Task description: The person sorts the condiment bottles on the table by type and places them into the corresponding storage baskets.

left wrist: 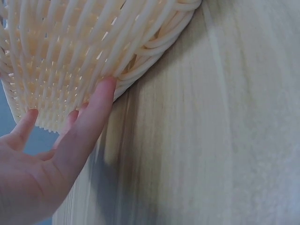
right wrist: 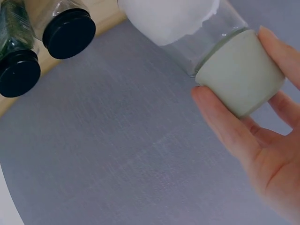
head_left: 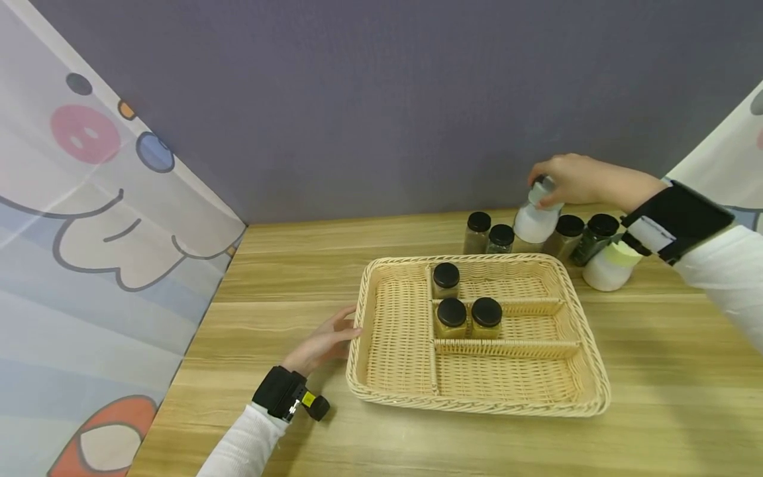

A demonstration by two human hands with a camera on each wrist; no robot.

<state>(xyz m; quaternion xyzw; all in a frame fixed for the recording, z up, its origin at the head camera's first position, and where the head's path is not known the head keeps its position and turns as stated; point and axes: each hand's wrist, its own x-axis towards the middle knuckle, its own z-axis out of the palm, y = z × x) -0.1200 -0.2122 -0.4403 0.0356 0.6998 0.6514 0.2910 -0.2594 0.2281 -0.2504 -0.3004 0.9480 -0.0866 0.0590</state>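
Observation:
My right hand point(head_left: 572, 179) grips a glass jar of white powder point(head_left: 533, 223) by its pale green lid point(right wrist: 240, 74), behind the basket's back edge. In the right wrist view, thumb and fingers lie on opposite sides of that lid. My left hand point(head_left: 322, 342) rests its nearly straight fingers against the left end of a woven basket point(head_left: 477, 409). The left wrist view shows those fingertips point(left wrist: 106, 86) on the wicker below the rim. Inside the basket, one black-lidded jar point(head_left: 446, 278) stands in the back right compartment and two yellow-filled jars point(head_left: 451, 317) in the middle one.
Black-lidded spice jars point(head_left: 477, 232) line the table's back edge on both sides of the held jar. Another white-filled jar point(head_left: 608, 268) with a yellow-green lid stands at the right, by my wrist strap. A grey panel point(head_left: 381, 119) rises behind the table; a printed curtain point(head_left: 107, 218) hangs left.

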